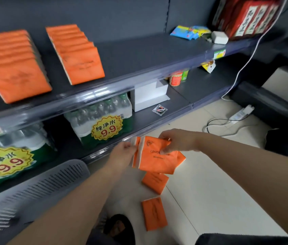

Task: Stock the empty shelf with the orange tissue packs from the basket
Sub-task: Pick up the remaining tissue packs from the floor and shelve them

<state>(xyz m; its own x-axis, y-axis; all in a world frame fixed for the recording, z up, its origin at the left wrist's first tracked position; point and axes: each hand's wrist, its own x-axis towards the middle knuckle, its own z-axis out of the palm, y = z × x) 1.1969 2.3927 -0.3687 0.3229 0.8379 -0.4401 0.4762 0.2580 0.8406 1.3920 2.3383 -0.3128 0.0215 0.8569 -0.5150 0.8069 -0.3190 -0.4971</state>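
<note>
**A:** Holding the held packs with both hands, then. Who grips what?

**B:** The right hand has its fingers curled over the top edge, thumb on the printed face. The left hand pinches the white side edge at the bundle's 9 o'clock side. It holds at least two packs, but I cannot tell exactly how many.

**A:** Where is the bundle?

**B:** Low in the view, toward 6 o'clock, above the pale floor. The white edge runs almost upright and the printed face is turned to the camera.

**A:** And the target?

**B:** The shelf has a bare stretch at 12 o'clock from the hands and higher up. The right row of orange packs lies at 11 o'clock and the left row at 10. I judge a third row belongs just right of the right row.

**A:** Which hand leads?

**B:** The left, I'd say, since it is on the side nearer the rows. The packs there lean face-up and overlapping, so the bundle probably has to tip back as it rises.

**A:** Anything left over?

**B:** The farther floor pack and the nearer floor pack lie at 6 o'clock below the hands. The basket is at 8 o'clock, and I cannot see what is inside it.
</note>
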